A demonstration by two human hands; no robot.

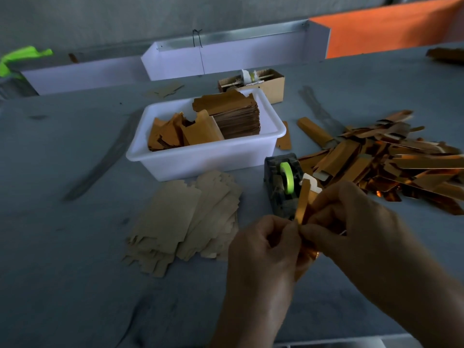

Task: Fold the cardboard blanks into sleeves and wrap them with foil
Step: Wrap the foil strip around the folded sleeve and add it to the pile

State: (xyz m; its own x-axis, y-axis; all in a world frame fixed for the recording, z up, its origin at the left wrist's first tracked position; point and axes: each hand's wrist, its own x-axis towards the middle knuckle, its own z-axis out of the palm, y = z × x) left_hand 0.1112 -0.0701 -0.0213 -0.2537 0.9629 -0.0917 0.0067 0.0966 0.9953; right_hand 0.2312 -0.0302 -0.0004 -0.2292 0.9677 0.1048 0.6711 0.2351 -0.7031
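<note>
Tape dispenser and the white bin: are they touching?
Cannot tell. In the head view the tape dispenser stands right at the front corner of the white bin, and the angle shows neither contact nor gap.

**Two bare hands, nothing worn**

The left hand (263, 247) and right hand (351, 222) are showing bare, with no gloves on them. Both forearms are reaching in uncovered, no sleeve edge appearing anywhere along them. Fingernails are looking short and plain.

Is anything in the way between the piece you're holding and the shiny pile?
Nothing visible. Both hands, left hand and right hand, hold the sleeve; the pile lies to its right, the tape dispenser to its left.
</note>
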